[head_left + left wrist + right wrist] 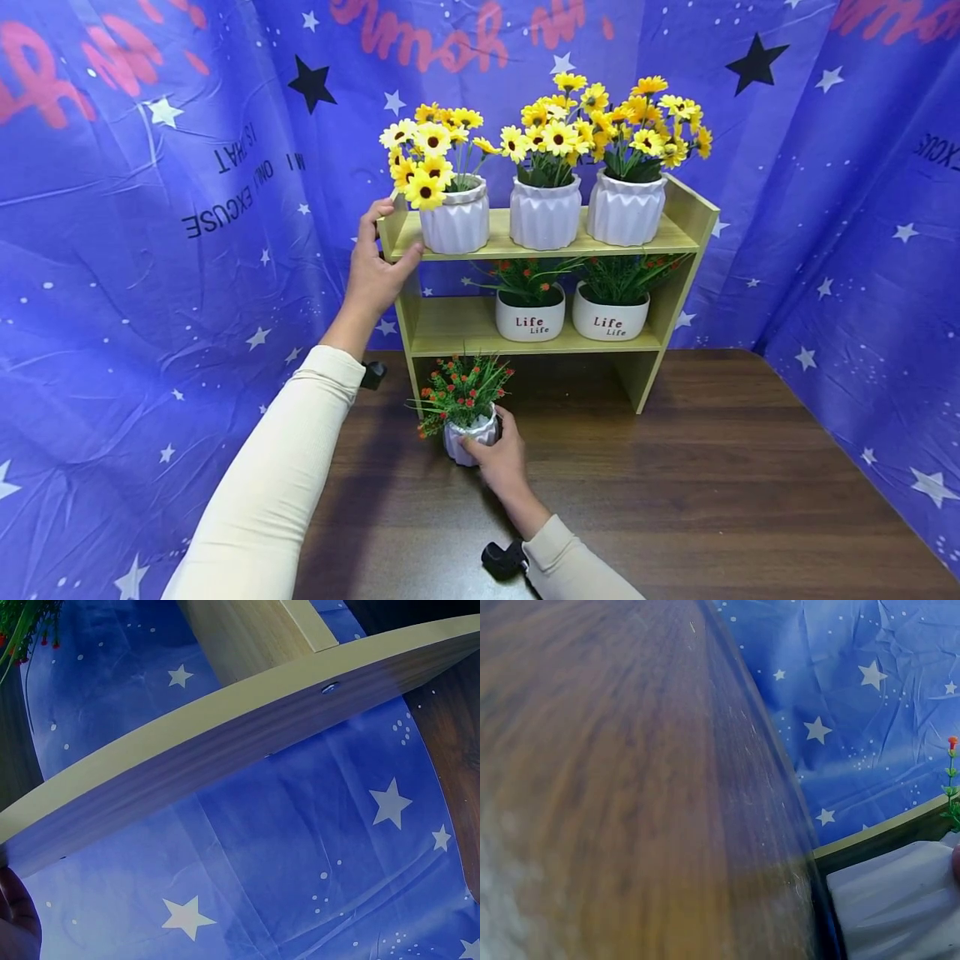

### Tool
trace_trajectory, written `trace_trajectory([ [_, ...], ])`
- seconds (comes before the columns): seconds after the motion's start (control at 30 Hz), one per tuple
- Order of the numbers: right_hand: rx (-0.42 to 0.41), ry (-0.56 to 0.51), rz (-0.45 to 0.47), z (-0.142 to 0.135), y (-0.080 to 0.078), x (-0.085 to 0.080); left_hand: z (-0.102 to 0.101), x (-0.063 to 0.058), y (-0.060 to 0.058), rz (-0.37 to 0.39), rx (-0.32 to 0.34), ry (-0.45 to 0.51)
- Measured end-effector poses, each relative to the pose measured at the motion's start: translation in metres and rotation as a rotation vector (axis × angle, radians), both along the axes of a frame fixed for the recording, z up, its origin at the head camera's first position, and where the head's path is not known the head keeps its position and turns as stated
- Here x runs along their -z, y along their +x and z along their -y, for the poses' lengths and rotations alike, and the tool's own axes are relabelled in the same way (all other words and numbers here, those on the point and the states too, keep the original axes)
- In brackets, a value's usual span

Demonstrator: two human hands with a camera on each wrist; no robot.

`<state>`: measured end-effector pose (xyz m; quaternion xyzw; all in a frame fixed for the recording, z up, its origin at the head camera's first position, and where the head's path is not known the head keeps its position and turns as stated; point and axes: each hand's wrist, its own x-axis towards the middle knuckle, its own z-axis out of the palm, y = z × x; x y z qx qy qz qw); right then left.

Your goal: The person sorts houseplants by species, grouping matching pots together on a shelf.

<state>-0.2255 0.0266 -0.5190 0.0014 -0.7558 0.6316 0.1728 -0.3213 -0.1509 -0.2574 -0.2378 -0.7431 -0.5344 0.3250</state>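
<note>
My left hand grips the top left corner of a pale wooden two-tier shelf, thumb at the upper board's front edge and fingers up at the side panel. The left wrist view shows that side panel slanting across, with part of the hand at its lower left end. Low by the shelf's left leg, my right hand holds a white ribbed flowerpot of red-flowered greenery, thumb on the near side. Only part of the pot appears in the right wrist view.
Three white ribbed pots of yellow daisies line the upper board. Two white "Life" planters with red-flowered greenery stand on the lower board's middle and right. The shelf stands on a brown wooden table. Blue starry cloth hangs behind and at both sides.
</note>
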Motion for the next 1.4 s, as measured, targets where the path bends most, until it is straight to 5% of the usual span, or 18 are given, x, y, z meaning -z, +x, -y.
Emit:
trace_trajectory([
  [0.23,-0.005,-0.02,-0.03,-0.003,0.003,-0.005,-0.008,-0.015,0.025,0.004,0.009,-0.008],
  [0.57,-0.015,-0.083,-0.069,-0.007,0.01,-0.018,0.003,0.005,-0.008,0.007,-0.006,-0.004],
  [1.1,-0.077,-0.187,-0.16,-0.013,0.016,-0.06,0.005,0.006,-0.01,0.011,-0.01,-0.012],
  [1.4,-0.08,-0.149,-0.208,-0.014,0.012,-0.09,0.005,0.006,-0.011,0.012,-0.017,-0.015],
])
